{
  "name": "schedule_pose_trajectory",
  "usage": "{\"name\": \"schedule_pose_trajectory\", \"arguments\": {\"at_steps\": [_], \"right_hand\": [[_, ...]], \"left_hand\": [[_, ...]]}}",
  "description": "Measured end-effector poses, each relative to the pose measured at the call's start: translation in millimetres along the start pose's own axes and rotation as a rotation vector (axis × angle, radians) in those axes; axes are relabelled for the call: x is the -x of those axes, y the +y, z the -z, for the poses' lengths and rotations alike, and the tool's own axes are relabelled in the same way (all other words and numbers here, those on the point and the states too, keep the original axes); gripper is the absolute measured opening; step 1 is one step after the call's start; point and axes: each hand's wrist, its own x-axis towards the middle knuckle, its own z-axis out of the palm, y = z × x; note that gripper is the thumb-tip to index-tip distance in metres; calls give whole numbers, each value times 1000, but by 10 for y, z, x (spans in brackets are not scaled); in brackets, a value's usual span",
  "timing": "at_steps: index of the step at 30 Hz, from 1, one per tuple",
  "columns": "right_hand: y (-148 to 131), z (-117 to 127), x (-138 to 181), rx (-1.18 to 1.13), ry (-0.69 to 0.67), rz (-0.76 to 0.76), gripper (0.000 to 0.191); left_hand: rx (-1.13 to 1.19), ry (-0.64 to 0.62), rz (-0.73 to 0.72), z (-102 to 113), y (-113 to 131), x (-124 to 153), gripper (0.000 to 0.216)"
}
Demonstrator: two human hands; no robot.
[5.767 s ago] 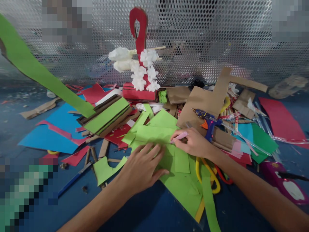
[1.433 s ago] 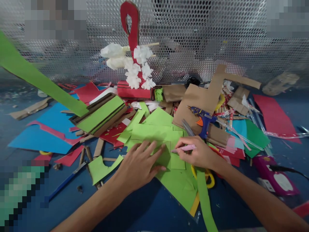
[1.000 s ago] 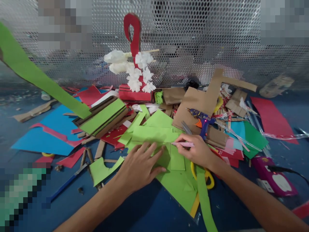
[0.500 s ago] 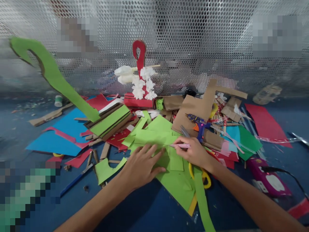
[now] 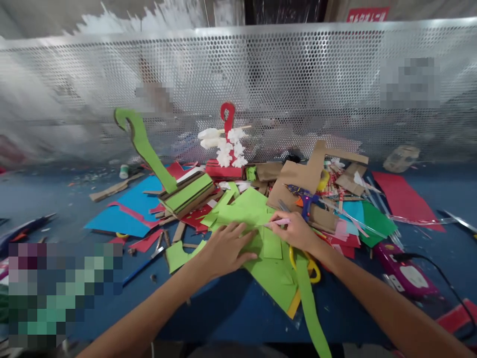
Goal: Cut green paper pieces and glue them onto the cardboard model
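My left hand (image 5: pixel 226 247) lies flat with spread fingers on a pile of light green paper sheets (image 5: pixel 276 271) on the blue table. My right hand (image 5: pixel 296 231) is closed round a pink pen (image 5: pixel 276 223) whose tip rests on the green paper just right of the left hand's fingers. Yellow-handled scissors (image 5: pixel 312 266) lie partly under the green paper beside my right wrist.
A blue glue gun (image 5: pixel 303 198) rests on brown cardboard (image 5: pixel 298 180) behind my right hand. A red cardboard swan with white paper flowers (image 5: pixel 227 144) and a green cardboard swan (image 5: pixel 149 151) stand further back. Blue paper (image 5: pixel 119 214), red paper (image 5: pixel 404 199), a purple device (image 5: pixel 404 273) and a perforated metal screen (image 5: pixel 298 84) surround them.
The camera has tilted up and back, showing more of the screen and table. Both hands stay on the green paper; the pen tip has shifted slightly along the sheet.
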Motion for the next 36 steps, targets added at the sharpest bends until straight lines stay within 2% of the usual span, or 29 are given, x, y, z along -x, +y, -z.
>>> {"name": "schedule_pose_trajectory", "arguments": {"at_steps": [5, 10, 15, 19, 22, 25, 29, 31, 33, 36], "right_hand": [[27, 5, 31, -67, 33, 95, 27], [114, -72, 32, 175, -26, 236, 34], [57, -62, 34, 427, -142, 278, 30], [-1, -50, 39, 505, -162, 273, 31], [26, -77, 33, 499, -147, 269, 33], [62, -104, 30, 490, -128, 244, 41], [49, -96, 49, 494, -143, 215, 50], [21, -74, 62, 496, -163, 195, 55], [-10, -46, 73, 490, -182, 177, 61], [-39, -10, 85, 448, -159, 175, 66]], "left_hand": [[-12, -18, -24, 50, -65, -11, 51], [-51, 18, 5, 11, -95, 111, 44], [-76, 81, 25, -22, -158, 371, 35], [-95, 58, 88, 42, -341, 570, 32], [-96, 16, 177, 120, -555, 602, 35], [-81, 45, 230, 176, -780, 426, 39], [78, 24, 203, 160, -969, -100, 49], [172, -56, 137, 105, -1004, -371, 62], [211, -133, 137, 26, -1023, -567, 78], [273, -67, 166, -118, -1070, -691, 80]]}}
